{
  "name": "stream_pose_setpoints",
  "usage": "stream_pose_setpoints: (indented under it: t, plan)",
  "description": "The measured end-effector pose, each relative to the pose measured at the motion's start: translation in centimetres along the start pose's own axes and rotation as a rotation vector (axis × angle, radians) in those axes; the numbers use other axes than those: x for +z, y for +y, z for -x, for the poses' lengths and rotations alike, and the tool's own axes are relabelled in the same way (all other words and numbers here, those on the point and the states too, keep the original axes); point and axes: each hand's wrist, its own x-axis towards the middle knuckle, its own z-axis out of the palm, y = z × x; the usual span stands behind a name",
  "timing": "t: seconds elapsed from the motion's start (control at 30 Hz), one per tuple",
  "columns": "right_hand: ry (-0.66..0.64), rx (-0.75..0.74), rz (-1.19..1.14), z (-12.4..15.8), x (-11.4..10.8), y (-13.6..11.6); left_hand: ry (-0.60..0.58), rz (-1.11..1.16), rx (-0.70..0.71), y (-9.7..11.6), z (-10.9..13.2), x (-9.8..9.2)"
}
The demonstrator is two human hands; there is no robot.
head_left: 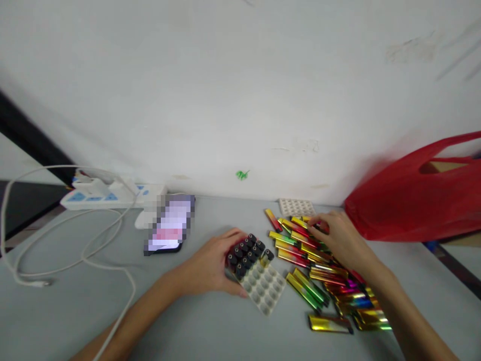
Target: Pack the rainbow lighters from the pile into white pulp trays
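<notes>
"How far along is the perforated tray [265, 291]?"

"Partly filled, it seems: black-ended tubes [245, 256] cluster at one end, while many holes are bare."

"Where is it?"

"At the middle of the table [210, 328], with the grip of the left hand [210, 263] wrapped around the filled end."

"And the right hand [340, 235]?"

"It is among the loose shiny tubes [302, 291], fingers bent; whether its grip has one, nobody can tell. Plenty lie unplaced, and a second tray [296, 206] sits near the wall."
</notes>
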Motion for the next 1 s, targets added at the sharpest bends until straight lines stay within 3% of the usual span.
stream_pose_setpoints:
  t: [0.2,0.4,0.5,0.6,0.73,0.83,1.0]
  plan:
    - [-0.021,-0.027,0.055,-0.1,0.6,1.2,-0.003,0.024,-0.004,-0.1,0.1,0.0]
    - [0.101,0.015,-0.072,0.2,-0.4,1.1,-0.001,0.016,-0.010,-0.2,0.0,0.1]
    - [0.222,0.124,-0.333,0.4,-1.8,-0.6,-0.001,0.003,-0.009,-0.2,0.0,0.1]
    - [0.242,0.263,-0.802,0.7,-2.6,-3.3,-0.009,0.002,-0.013,0.0,0.0,0.0]
    - [0.310,0.304,-1.401,1.1,-2.3,-7.0,0.000,-0.003,-0.014,0.0,0.0,0.0]
    - [0.160,0.354,-1.652,1.4,-1.7,-9.3,-0.003,0.002,-0.019,0.0,0.0,0.0]
    - [-0.094,0.483,-1.805,2.0,-0.9,-12.1,0.022,-0.025,-0.027,0.1,0.1,0.2]
